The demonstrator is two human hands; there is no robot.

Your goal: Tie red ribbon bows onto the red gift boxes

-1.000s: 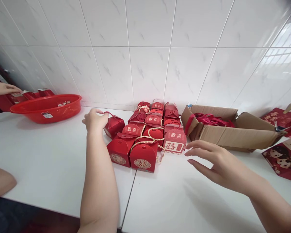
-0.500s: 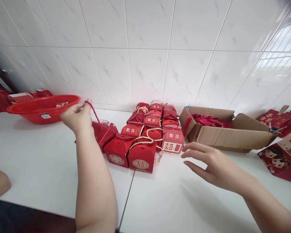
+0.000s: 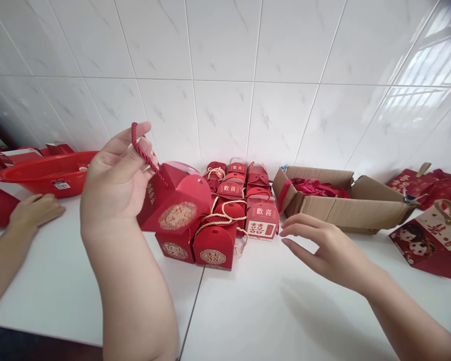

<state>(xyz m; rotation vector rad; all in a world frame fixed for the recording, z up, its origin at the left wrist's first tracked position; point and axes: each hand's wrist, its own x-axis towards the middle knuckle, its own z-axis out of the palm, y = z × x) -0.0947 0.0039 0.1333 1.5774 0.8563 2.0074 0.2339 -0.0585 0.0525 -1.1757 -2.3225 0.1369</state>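
Observation:
My left hand (image 3: 115, 175) pinches a dark red twisted cord (image 3: 146, 158), the handle of a red gift box (image 3: 176, 213) with a round gold emblem. That box hangs tilted above the front left of a cluster of red gift boxes (image 3: 215, 250) on the white table. Gold cord (image 3: 220, 219) lies loose across several of their tops. Holding nothing, my right hand (image 3: 319, 245) hovers with fingers apart beside a box with a white label (image 3: 262, 228), at the cluster's right front.
Behind my right hand stands an open cardboard box (image 3: 353, 210) with red ribbon (image 3: 317, 188) inside. A red plastic basin (image 3: 45, 173) and another person's hand (image 3: 37, 213) are at left. At far right sits a picture-printed gift box (image 3: 428, 240). A tiled wall (image 3: 225, 115) backs the table.
My left hand has risen, lifting the red gift box by its cord up and to the right. Another person's hand has come into view at left. My right hand has hardly moved.

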